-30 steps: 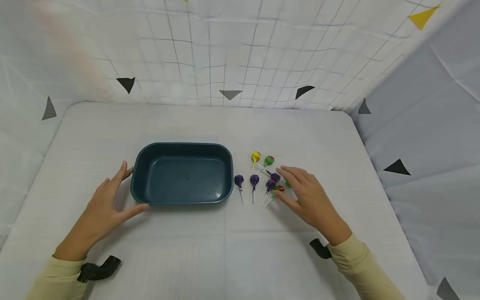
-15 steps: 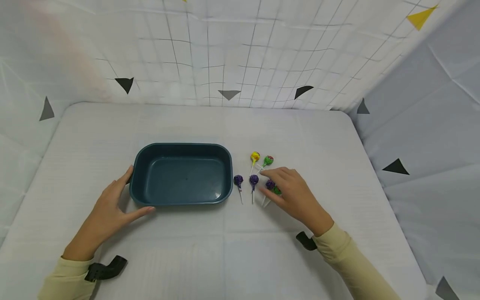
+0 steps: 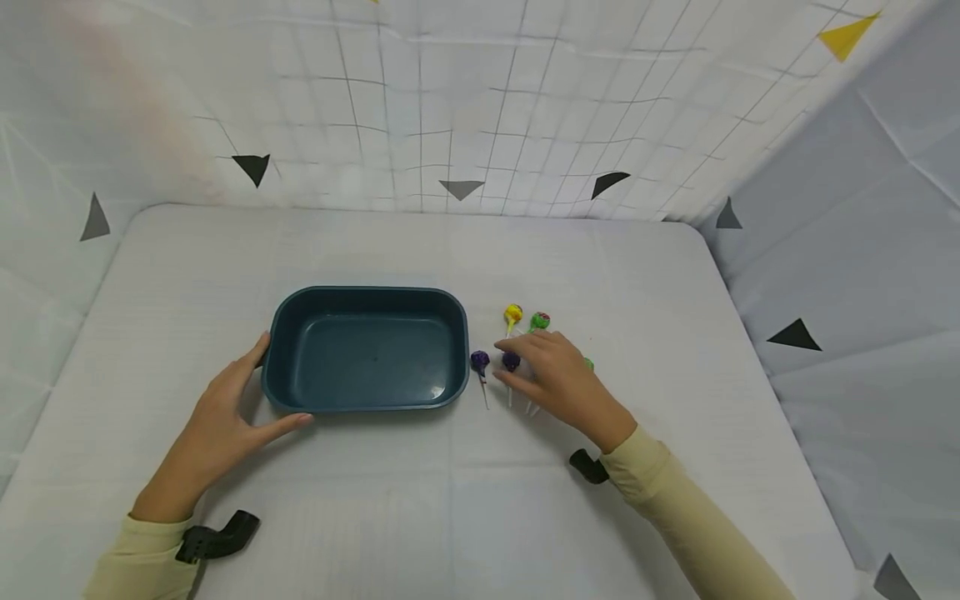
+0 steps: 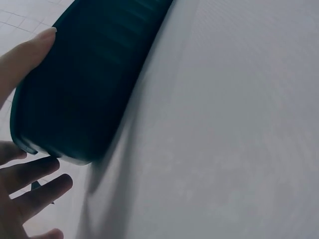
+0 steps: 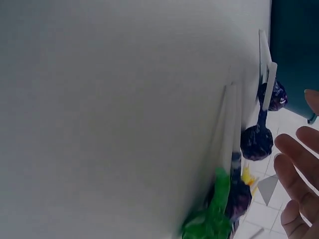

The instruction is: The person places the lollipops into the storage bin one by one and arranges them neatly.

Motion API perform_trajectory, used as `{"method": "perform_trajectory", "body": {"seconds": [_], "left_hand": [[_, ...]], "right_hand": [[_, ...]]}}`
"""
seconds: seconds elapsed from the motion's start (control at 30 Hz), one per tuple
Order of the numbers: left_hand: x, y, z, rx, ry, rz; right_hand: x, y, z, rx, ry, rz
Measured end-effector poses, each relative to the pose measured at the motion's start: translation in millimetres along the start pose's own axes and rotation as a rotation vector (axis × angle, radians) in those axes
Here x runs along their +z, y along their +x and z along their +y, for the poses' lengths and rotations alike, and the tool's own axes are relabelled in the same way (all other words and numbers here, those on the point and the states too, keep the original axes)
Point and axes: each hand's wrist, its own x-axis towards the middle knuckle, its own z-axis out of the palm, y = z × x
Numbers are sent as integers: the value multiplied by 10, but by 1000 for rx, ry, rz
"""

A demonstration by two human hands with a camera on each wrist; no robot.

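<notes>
A dark teal rectangular plastic tub (image 3: 375, 358) stands on the white table. My left hand (image 3: 213, 435) is spread at its left end, thumb at the front rim and fingers along the left side. Right of the tub lie several wrapped lollipops: two purple lollipops (image 3: 480, 361) side by side, a yellow lollipop (image 3: 513, 313) and a green lollipop (image 3: 540, 320) farther back. Over the rest hovers my right hand (image 3: 558, 382), nothing in its fingers, fingertips near the second purple lollipop (image 5: 256, 143). Beneath it, another green lollipop (image 5: 207, 223) overlaps a purple one in the right wrist view.
White sheets with grid lines and dark triangles (image 3: 461, 190) hang behind and beside the table (image 3: 390, 517). Each sleeve cuff carries a black wrist mount (image 3: 217, 537).
My right hand has moved left across the lollipops, covering several of them. My left hand has shifted slightly right, up against the tub's left end.
</notes>
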Motion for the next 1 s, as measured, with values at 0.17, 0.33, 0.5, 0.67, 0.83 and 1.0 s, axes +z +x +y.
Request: {"method": "perform_trajectory", "body": {"seconds": [0.17, 0.33, 0.5, 0.67, 0.83, 1.0], "left_hand": [[13, 3, -8, 2, 1, 1], [18, -1, -5, -4, 4, -1], [9, -9, -8, -3, -2, 4], [9, -14, -19, -2, 4, 7], [5, -8, -14, 8, 9, 12], [6, -12, -7, 3, 8, 10]], "right_hand": [[46, 86, -10, -5, 12, -16], [89, 162, -18, -18, -13, -47], [124, 239, -31, -24, -17, -95], [140, 283, -38, -35, -26, -114], [162, 308, -36, -47, -40, -110], [176, 318, -35, -35, -34, -120]]}}
